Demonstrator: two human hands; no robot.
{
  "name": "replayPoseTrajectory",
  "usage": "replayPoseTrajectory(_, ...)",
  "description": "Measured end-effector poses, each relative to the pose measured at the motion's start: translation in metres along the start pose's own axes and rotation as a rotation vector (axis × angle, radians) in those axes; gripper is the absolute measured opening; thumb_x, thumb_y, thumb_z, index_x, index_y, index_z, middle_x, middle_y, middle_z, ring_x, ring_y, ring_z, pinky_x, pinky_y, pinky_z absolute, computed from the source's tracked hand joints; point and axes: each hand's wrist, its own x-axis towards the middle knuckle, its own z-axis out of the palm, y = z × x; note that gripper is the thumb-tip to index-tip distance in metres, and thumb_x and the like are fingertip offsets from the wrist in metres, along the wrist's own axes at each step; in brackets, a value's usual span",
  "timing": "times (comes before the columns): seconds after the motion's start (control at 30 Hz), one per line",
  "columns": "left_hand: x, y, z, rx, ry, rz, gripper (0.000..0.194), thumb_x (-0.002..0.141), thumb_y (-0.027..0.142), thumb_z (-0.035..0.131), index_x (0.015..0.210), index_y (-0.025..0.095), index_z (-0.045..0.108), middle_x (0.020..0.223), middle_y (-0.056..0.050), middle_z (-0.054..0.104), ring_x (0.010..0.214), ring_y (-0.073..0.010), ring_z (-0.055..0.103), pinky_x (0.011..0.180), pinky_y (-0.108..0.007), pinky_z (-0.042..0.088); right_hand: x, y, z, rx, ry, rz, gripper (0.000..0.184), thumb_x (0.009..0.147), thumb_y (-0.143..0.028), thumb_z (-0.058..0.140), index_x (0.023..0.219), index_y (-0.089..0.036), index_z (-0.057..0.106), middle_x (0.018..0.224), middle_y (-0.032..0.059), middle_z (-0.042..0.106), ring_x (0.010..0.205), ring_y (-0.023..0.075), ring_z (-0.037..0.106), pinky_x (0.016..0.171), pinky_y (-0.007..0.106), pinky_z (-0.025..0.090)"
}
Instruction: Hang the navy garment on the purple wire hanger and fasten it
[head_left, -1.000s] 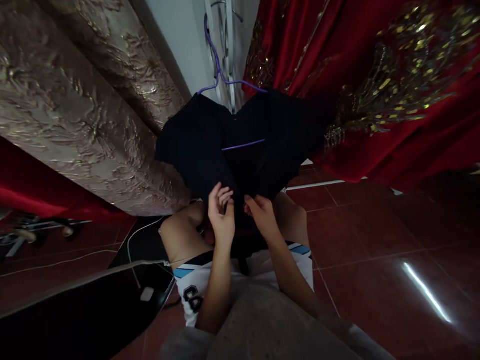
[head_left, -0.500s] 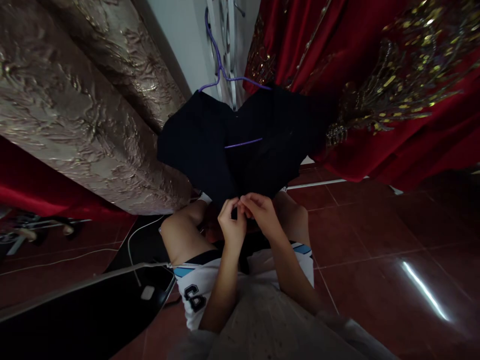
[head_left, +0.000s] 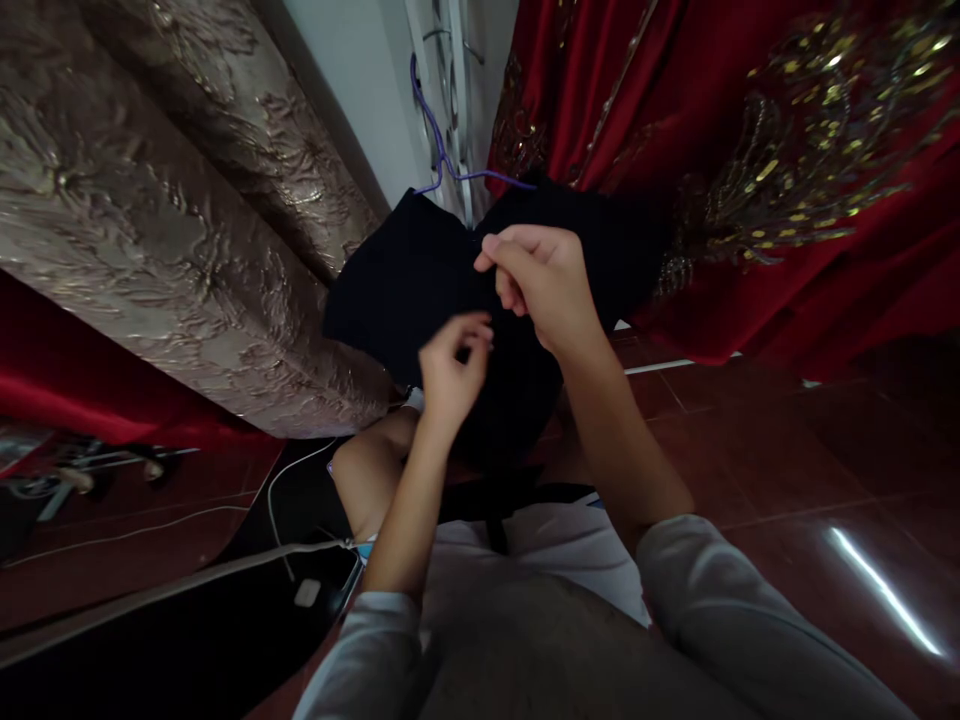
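Dark garment [head_left: 397,290], right hand [head_left: 551,280] pinched together, contents unclear, left hand [head_left: 452,370] curled, blurred, grip unclear

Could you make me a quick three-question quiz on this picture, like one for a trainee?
1. True or false: the bare left hand is higher in the picture than the bare right hand.
2. Where does the visible part of the thin purple hanger lie in the picture?
A) below both hands
B) above both hands
C) between the hands
3. Fill in: the shiny red cloth with gold sequins is to the ____ of the dark cloth garment.

Key: 1 false; 2 B; 3 right.
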Motion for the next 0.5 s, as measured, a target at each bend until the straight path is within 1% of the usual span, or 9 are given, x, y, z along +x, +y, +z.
replayPoseTrajectory(0.03, 0.017, 0.010, -0.011, -0.006, 0.127, 0.041, 0.017, 0.102, 0.024, 0.055, 0.116, 0.022, 0.066, 0.099, -0.004, 0.070, 0.079, -0.0128, 0.068, 0.074, -0.026, 0.055, -0.002, 0.002, -0.001, -0.010, -0.022, 0.005, 0.030, 0.097, -0.033, 0.061, 0.074, -0.015, 0.063, 0.045, -0.0068, 0.046, 0.038, 0.0030, 0.035, 0.038, 0.014, 0.024)
replayPoseTrajectory(0.07, 0.033, 0.020, -0.021, 0.021, 0.175, 0.094, 0.017, 0.103, 0.028, 0.057, 0.116, 0.022, 0.065, 0.102, -0.004, 0.070, 0.086, -0.0138, 0.068, 0.077, -0.027, 0.055, -0.003, 0.005, -0.002, -0.021, -0.041, 0.005, 0.030, 0.097, -0.036, 0.062, 0.075, -0.015, 0.063, 0.046, -0.0065, 0.047, 0.039, 0.0030, 0.036, 0.039, 0.014, 0.025)
replayPoseTrajectory(0.13, 0.057, 0.036, -0.033, 0.108, 0.149, 0.199, 0.015, 0.102, 0.033, 0.061, 0.106, 0.021, 0.068, 0.098, -0.004, 0.068, 0.089, -0.0161, 0.068, 0.081, -0.029, 0.054, -0.002, 0.012, -0.003, -0.038, -0.051, -0.010, 0.032, 0.097, -0.041, 0.062, 0.076, -0.016, 0.062, 0.049, -0.0058, 0.048, 0.042, 0.0037, 0.040, 0.042, 0.015, 0.029)
replayPoseTrajectory(0.2, 0.071, 0.046, -0.038, 0.188, 0.083, 0.268, 0.019, 0.101, 0.037, 0.063, 0.097, 0.020, 0.068, 0.091, -0.004, 0.067, 0.091, -0.0184, 0.068, 0.083, -0.032, 0.054, -0.001, 0.027, -0.003, -0.055, -0.007, -0.033, 0.034, 0.096, -0.042, 0.062, 0.074, -0.017, 0.060, 0.052, -0.0052, 0.049, 0.044, 0.0045, 0.043, 0.044, 0.016, 0.032)
replayPoseTrajectory(0.3, 0.079, 0.045, -0.053, 0.247, 0.108, 0.296, 0.022, 0.101, 0.040, 0.062, 0.098, 0.019, 0.065, 0.094, -0.004, 0.065, 0.101, -0.0210, 0.066, 0.092, -0.035, 0.052, -0.012, 0.062, 0.001, -0.102, 0.100, -0.021, 0.034, 0.094, -0.036, 0.062, 0.066, -0.018, 0.054, 0.051, -0.0047, 0.049, 0.044, 0.0051, 0.043, 0.046, 0.019, 0.032)
replayPoseTrajectory(0.37, 0.085, 0.029, -0.073, 0.263, 0.247, 0.289, 0.020, 0.102, 0.038, 0.062, 0.102, 0.018, 0.062, 0.104, -0.004, 0.065, 0.113, -0.0207, 0.062, 0.104, -0.038, 0.046, -0.028, 0.086, 0.008, -0.127, 0.114, 0.034, 0.033, 0.092, -0.032, 0.061, 0.063, -0.019, 0.051, 0.051, -0.0044, 0.048, 0.044, 0.0060, 0.043, 0.046, 0.021, 0.029)
replayPoseTrajectory(0.43, 0.094, 0.000, -0.097, 0.205, 0.459, 0.186, 0.014, 0.103, 0.029, 0.061, 0.101, 0.015, 0.058, 0.109, -0.002, 0.063, 0.120, -0.0168, 0.056, 0.113, -0.037, 0.039, -0.044, 0.102, 0.019, -0.143, 0.076, 0.065, 0.032, 0.090, -0.032, 0.060, 0.062, -0.019, 0.049, 0.051, -0.0043, 0.047, 0.046, 0.0070, 0.043, 0.048, 0.022, 0.029)
replayPoseTrajectory(0.47, 0.098, -0.017, -0.108, 0.091, 0.592, 0.040, 0.011, 0.104, 0.020, 0.058, 0.094, 0.015, 0.055, 0.102, 0.000, 0.061, 0.115, -0.0123, 0.056, 0.112, -0.033, 0.039, -0.050, 0.107, 0.026, -0.152, 0.043, 0.066, 0.032, 0.089, -0.032, 0.060, 0.062, -0.020, 0.049, 0.052, -0.0043, 0.047, 0.047, 0.0075, 0.043, 0.049, 0.023, 0.029)
replayPoseTrajectory(0.5, 0.099, -0.036, -0.116, -0.090, 0.688, -0.202, 0.020, 0.106, 0.014, 0.051, 0.086, 0.016, 0.050, 0.092, 0.003, 0.059, 0.107, -0.0082, 0.057, 0.105, -0.027, 0.042, -0.054, 0.109, 0.033, -0.163, 0.008, 0.065, 0.032, 0.089, -0.033, 0.060, 0.062, -0.020, 0.048, 0.052, -0.0043, 0.046, 0.048, 0.0078, 0.042, 0.050, 0.023, 0.029)
